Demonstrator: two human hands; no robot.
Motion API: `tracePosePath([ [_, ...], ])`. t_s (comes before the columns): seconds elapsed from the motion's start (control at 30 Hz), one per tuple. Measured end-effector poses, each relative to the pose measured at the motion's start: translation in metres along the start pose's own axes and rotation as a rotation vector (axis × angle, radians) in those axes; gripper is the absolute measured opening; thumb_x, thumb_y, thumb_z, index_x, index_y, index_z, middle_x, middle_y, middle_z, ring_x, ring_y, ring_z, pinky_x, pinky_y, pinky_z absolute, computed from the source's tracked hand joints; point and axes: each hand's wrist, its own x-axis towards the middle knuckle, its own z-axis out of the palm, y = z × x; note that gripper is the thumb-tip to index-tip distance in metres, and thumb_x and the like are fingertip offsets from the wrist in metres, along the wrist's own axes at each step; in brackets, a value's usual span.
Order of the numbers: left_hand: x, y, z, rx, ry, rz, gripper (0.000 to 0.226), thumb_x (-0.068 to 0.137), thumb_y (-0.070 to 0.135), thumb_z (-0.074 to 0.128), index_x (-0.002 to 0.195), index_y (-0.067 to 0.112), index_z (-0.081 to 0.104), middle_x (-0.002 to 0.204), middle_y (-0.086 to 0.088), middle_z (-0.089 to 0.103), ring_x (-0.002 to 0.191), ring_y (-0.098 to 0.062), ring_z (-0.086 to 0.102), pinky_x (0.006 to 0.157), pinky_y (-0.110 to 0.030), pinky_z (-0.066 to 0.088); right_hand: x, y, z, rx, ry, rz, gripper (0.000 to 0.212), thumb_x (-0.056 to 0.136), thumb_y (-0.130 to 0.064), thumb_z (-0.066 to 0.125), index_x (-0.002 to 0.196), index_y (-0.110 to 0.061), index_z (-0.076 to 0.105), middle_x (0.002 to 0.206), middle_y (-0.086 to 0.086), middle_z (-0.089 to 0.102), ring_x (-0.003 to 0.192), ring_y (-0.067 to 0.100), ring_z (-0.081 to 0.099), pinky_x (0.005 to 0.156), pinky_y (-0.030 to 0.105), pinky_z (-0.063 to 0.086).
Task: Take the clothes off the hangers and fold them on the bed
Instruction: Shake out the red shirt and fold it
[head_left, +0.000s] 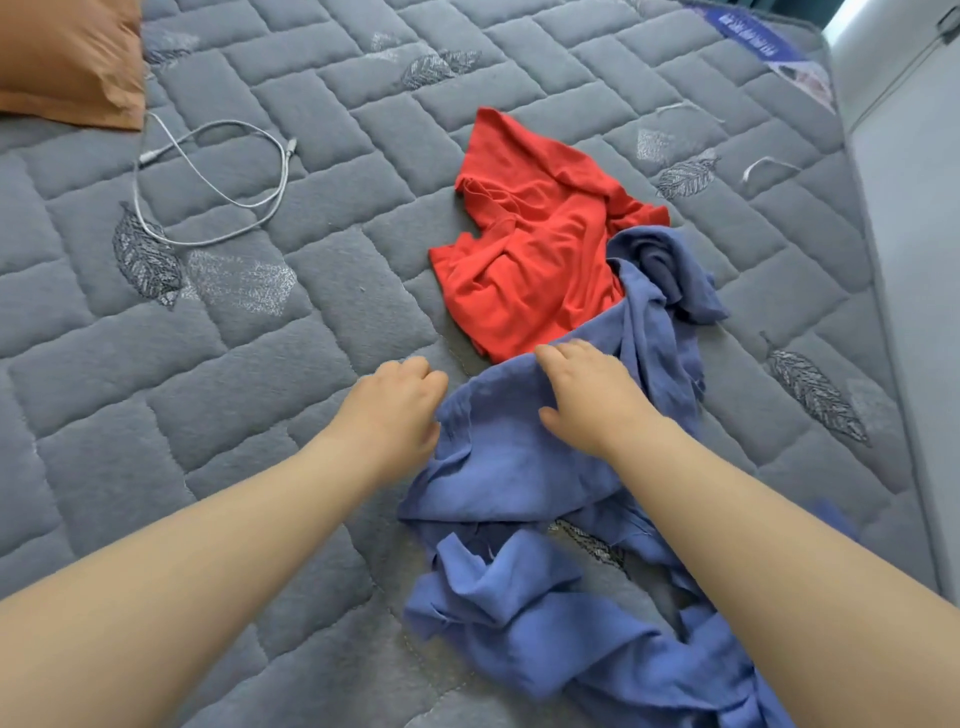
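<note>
A crumpled blue garment (519, 597) sprawls across the grey quilted bed (208, 364), from the centre down to the lower right. A red garment (524, 249) lies bunched just beyond it, its near edge under the blue cloth. My left hand (395, 405) has its fingers curled at the blue garment's left edge, the fingertips hidden. My right hand (587, 395) grips the upper edge of the blue garment, fingers curled over the fold. No hangers are in view.
A white charging cable (208, 171) loops on the bed at upper left. An orange pillow (67, 62) fills the top left corner. The bed's right edge (883, 312) runs along a white wall or floor.
</note>
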Motion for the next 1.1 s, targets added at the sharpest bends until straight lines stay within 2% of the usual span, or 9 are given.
tracePosePath([
  [0.07,0.009,0.001,0.001,-0.004,0.015,-0.006,0.032,0.089,0.025,0.051,0.118,0.013,0.049,0.121,-0.005,0.046,0.108,-0.029,0.049,0.087,-0.042,0.047,-0.002,0.006,0.012,-0.033,-0.056,0.082,0.047,0.092,-0.024,0.053,0.135,-0.012,0.039,0.129,0.007,0.056,0.120,0.029,0.051,0.093,0.041,0.037],
  [0.2,0.023,0.009,0.006,-0.013,0.038,0.015,0.041,0.086,0.020,0.054,0.125,0.014,0.045,0.131,-0.005,0.040,0.112,-0.029,0.046,0.086,-0.042,0.048,-0.023,0.028,0.038,-0.116,-0.089,0.105,0.021,0.093,-0.023,0.045,0.112,-0.019,0.051,0.115,-0.001,0.065,0.111,0.022,0.058,0.089,0.038,0.034],
  [0.33,0.039,0.021,0.013,0.003,0.047,0.079,0.059,0.087,0.020,0.057,0.141,0.018,0.033,0.150,-0.006,0.022,0.126,-0.028,0.035,0.094,-0.040,0.046,-0.042,0.045,0.054,-0.072,-0.109,0.180,0.019,0.093,-0.024,0.043,0.106,-0.022,0.056,0.111,-0.002,0.068,0.109,0.021,0.060,0.088,0.035,0.033],
  [0.43,0.053,0.029,0.015,-0.010,0.081,0.107,0.066,0.087,0.023,0.060,0.145,0.018,0.028,0.154,-0.006,0.016,0.132,-0.029,0.030,0.097,-0.042,0.045,-0.044,0.047,0.061,-0.040,-0.095,0.187,0.019,0.092,-0.028,0.045,0.106,-0.020,0.056,0.109,0.000,0.068,0.107,0.022,0.061,0.086,0.035,0.034],
  [0.63,0.083,0.043,0.018,0.016,0.063,0.065,0.080,0.086,0.036,0.065,0.150,0.021,0.019,0.155,-0.008,0.015,0.123,-0.036,0.037,0.101,-0.044,0.042,-0.044,0.052,0.067,0.059,-0.044,0.171,0.011,0.090,-0.027,0.047,0.097,-0.020,0.053,0.103,0.000,0.067,0.100,0.023,0.061,0.081,0.033,0.034],
  [0.7,0.090,0.048,0.018,0.015,0.041,0.008,0.074,0.086,0.032,0.067,0.146,0.019,0.026,0.150,-0.010,0.021,0.115,-0.038,0.042,0.098,-0.042,0.043,-0.046,0.052,0.067,0.081,-0.037,0.163,0.009,0.089,-0.027,0.047,0.094,-0.021,0.051,0.102,0.000,0.067,0.098,0.023,0.061,0.079,0.033,0.033],
  [0.83,0.105,0.057,0.006,0.046,0.126,-0.057,0.026,0.090,0.004,0.055,0.116,0.007,0.054,0.126,-0.012,0.040,0.102,-0.038,0.049,0.078,-0.041,0.042,-0.047,0.052,0.066,0.114,-0.035,0.157,0.009,0.088,-0.028,0.050,0.092,-0.021,0.048,0.101,0.001,0.066,0.098,0.024,0.061,0.080,0.032,0.034],
  [1.0,0.108,0.055,-0.006,0.016,0.119,-0.008,0.023,0.091,0.000,0.047,0.111,0.002,0.058,0.118,-0.015,0.048,0.101,-0.041,0.053,0.076,-0.042,0.041,-0.052,0.050,0.063,0.131,-0.061,0.162,0.008,0.088,-0.027,0.050,0.089,-0.020,0.046,0.099,0.003,0.064,0.094,0.025,0.060,0.075,0.031,0.033],
  [1.1,0.088,0.048,-0.016,-0.050,0.170,0.046,0.020,0.090,0.011,0.049,0.107,0.004,0.056,0.113,-0.017,0.053,0.098,-0.041,0.056,0.075,-0.042,0.040,-0.061,0.048,0.064,0.167,-0.107,0.176,0.020,0.090,-0.028,0.049,0.105,-0.016,0.053,0.104,0.006,0.060,0.098,0.026,0.058,0.080,0.032,0.040],
])
